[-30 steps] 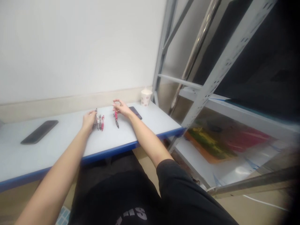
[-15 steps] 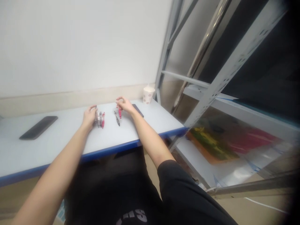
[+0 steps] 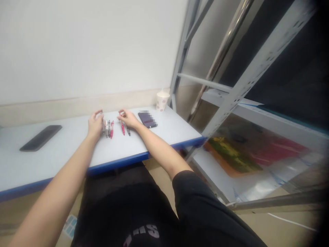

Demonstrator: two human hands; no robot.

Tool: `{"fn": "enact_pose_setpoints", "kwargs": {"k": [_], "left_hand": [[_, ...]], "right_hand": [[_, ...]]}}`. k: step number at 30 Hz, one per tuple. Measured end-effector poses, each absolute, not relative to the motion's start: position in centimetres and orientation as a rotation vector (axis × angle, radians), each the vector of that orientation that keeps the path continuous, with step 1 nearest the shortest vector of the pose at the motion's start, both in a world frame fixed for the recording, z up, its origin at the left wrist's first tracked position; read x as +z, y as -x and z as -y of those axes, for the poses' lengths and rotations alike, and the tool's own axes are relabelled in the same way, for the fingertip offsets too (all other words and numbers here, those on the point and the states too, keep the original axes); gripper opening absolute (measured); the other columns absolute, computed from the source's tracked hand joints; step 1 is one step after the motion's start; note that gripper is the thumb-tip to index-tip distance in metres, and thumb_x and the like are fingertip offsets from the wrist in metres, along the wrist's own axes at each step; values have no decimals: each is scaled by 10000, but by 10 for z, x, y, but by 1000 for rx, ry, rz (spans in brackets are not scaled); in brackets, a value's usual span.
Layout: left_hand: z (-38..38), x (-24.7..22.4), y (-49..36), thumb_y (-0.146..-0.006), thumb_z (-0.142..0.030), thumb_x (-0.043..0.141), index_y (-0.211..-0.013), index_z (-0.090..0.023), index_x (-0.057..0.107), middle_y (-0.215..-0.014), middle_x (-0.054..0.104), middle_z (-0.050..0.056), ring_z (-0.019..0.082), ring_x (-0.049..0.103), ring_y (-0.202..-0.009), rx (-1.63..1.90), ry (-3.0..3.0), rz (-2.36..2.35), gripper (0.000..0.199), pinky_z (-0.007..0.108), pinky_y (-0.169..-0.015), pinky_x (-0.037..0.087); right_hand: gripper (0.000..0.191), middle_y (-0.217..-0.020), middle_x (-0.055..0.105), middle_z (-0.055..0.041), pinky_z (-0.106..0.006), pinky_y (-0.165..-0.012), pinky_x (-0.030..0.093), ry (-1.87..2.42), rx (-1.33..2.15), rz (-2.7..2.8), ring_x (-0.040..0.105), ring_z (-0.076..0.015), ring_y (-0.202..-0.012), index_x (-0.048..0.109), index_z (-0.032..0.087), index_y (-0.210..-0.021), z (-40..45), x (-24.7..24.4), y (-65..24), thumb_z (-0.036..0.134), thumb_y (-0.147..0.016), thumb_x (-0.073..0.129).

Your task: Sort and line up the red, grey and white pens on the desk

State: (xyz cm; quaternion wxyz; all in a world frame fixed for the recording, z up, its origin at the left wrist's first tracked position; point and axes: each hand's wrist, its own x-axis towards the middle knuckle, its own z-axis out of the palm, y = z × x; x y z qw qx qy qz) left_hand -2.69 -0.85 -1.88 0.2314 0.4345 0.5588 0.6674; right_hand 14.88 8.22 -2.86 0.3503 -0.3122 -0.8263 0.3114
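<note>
Red pen [image 3: 123,129] pokes out nearside of the right-hand grip [image 3: 130,119], which pinches it; pen row [image 3: 109,129] just beside the left-hand grip [image 3: 95,126], can't tell if that's pinching.

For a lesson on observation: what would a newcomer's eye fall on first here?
Probably the left hand, beside a row of pens, and the right hand, at a reddish pen. A dark phone lies farther left; a spotted cup stands near the table's far right corner.
</note>
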Motion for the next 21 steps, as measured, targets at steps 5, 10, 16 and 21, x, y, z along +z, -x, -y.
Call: {"fn": "enact_pose_setpoints", "kwargs": {"k": [5, 10, 16, 21], "left_hand": [[9, -21, 27, -804, -356, 626, -1230, -129, 659, -520, 546, -41, 100, 363, -369, 1810, -1207, -1534, 484, 201, -388, 257], [13, -18, 23, -769, -349, 652, -1205, -136, 651, -568, 589, -34, 92, 382, -366, 1788, -1150, -1544, 485, 195, -388, 231], [16, -13, 17, -741, -256, 675, -1109, -169, 582, -675, 646, -29, 109, 556, -463, 1793, -1120, -1454, 389, 195, -462, 386], [14, -12, 18, -777, -199, 652, -1083, -175, 536, -684, 646, -29, 124, 596, -491, 1832, -1092, -1440, 328, 192, -437, 389]], "right_hand": [[342, -1262, 656, -158, -436, -1075, 381, 1010, 259, 2521, 528, -319, -1239, 727, 139, -1152, -77, -24, -156, 430, -989, 651], [443, -1296, 646, -181, -414, -1067, 399, 1046, 258, 2582, 539, -320, -1216, 687, 126, -1312, -78, -14, -167, 447, -1022, 592], [389, -1341, 647, -167, -415, -1095, 387, 1036, 185, 2344, 544, -291, -1233, 648, 128, -1365, -79, -5, -179, 250, -1085, 406], [424, -1292, 662, -175, -412, -1069, 416, 1006, 317, 2457, 556, -299, -1224, 651, 108, -1336, -75, -4, -176, 368, -1003, 618]]}}
